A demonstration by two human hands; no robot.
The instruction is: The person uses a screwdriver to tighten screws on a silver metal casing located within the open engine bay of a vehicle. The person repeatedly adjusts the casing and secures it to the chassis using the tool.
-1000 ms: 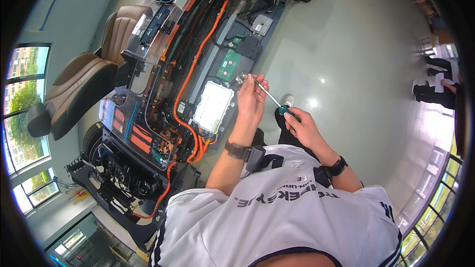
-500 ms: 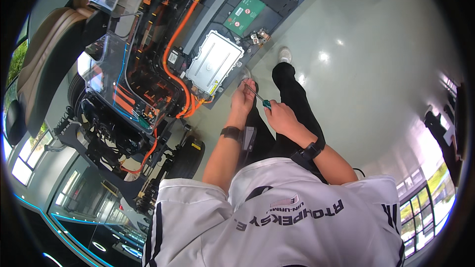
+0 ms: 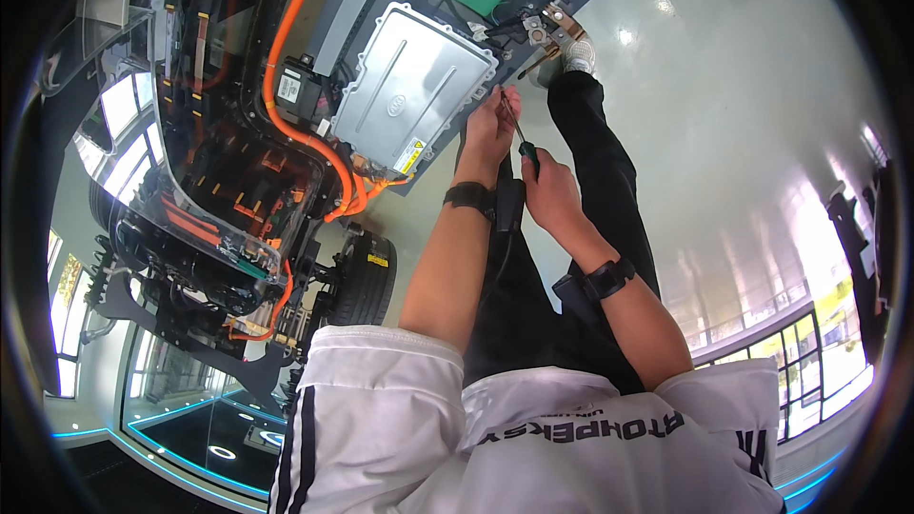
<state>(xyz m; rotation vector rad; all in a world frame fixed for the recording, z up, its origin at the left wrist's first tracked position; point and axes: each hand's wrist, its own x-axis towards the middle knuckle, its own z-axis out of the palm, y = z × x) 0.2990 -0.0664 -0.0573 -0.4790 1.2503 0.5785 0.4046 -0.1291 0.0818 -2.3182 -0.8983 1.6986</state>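
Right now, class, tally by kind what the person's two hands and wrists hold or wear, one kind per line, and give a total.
Screwdriver with a dark green handle and thin metal shaft, in the right hand, steadied by the left hand: 1
Black wristbands: 2
Total: 3

The person wears a white short-sleeved shirt [image 3: 533, 428] with black stripes down the side and black lettering across the front, and black trousers [image 3: 590, 162]. A black band [image 3: 468, 196] circles the left wrist, another black band [image 3: 609, 278] the right. A light-coloured shoe [image 3: 577, 53] shows at the end of one trouser leg. Both forearms are bare below the sleeves
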